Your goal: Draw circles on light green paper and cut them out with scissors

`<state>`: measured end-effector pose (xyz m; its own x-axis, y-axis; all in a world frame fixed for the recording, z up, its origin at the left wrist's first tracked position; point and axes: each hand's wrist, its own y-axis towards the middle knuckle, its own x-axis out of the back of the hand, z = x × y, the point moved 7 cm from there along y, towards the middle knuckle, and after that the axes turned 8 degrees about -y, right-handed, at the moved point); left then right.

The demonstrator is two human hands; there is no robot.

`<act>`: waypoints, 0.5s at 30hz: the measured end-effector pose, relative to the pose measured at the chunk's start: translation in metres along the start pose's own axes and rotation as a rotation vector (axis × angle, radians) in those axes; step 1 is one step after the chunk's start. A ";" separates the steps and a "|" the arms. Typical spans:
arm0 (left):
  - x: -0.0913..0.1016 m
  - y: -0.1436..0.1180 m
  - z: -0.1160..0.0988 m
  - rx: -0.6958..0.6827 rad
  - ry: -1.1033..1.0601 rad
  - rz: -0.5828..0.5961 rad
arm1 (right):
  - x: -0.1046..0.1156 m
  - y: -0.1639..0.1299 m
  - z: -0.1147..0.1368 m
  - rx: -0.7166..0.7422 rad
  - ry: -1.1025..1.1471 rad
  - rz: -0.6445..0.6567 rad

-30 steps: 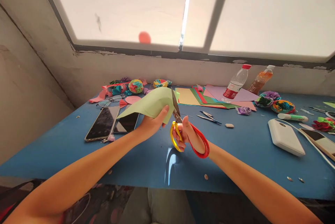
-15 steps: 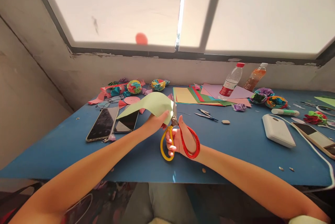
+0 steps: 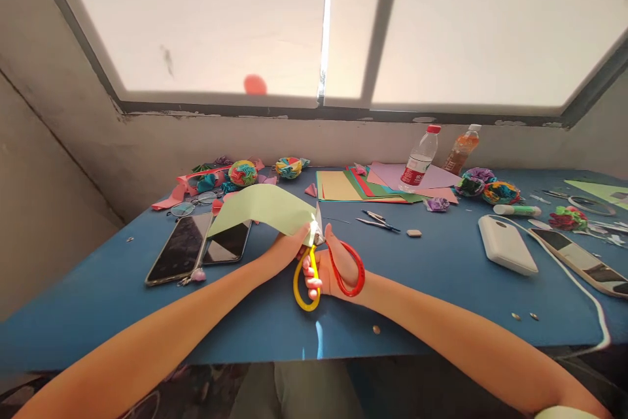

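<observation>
My left hand (image 3: 289, 248) pinches the lower edge of a light green sheet of paper (image 3: 260, 206), which arches up and away to the left. Scissors (image 3: 354, 268) with one red and one yellow handle loop are in my right hand (image 3: 333, 272), its thumb through the red loop and its fingers through the yellow one. The blades point upward at the paper's right edge, where glare hides part of them. Both hands are close together above the table. Two dark phones (image 3: 179, 252) lie left of my left hand, partly beneath the paper.
Coloured paper sheets (image 3: 338, 187) and two bottles (image 3: 419, 161) stand toward the wall. Paper flower balls (image 3: 243, 172) lie at back left, more at right. A drawing compass (image 3: 377, 223) and an eraser (image 3: 414, 233) lie beyond my right hand. A white power bank (image 3: 507, 246) with a cable is at right.
The view has shifted slightly, so the scene sits farther left. The scissor loops have drawn closer together, and the green paper has lifted and spread flatter.
</observation>
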<state>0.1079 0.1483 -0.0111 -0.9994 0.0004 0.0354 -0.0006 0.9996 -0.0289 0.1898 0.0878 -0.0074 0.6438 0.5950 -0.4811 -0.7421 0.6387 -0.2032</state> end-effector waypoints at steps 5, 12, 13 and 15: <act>-0.001 -0.001 -0.001 0.030 0.035 -0.026 | 0.004 0.003 -0.002 -0.049 0.032 -0.010; -0.005 -0.001 -0.006 0.002 0.037 0.034 | -0.001 -0.001 -0.001 -0.062 0.085 0.004; -0.005 -0.001 -0.006 -0.004 0.032 0.042 | -0.001 -0.003 -0.001 -0.059 0.090 -0.001; -0.006 -0.002 -0.006 -0.002 0.028 0.061 | -0.002 -0.004 0.001 -0.053 0.089 -0.018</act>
<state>0.1137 0.1466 -0.0051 -0.9962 0.0617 0.0619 0.0600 0.9978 -0.0295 0.1915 0.0841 -0.0047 0.6401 0.5363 -0.5501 -0.7406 0.6212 -0.2562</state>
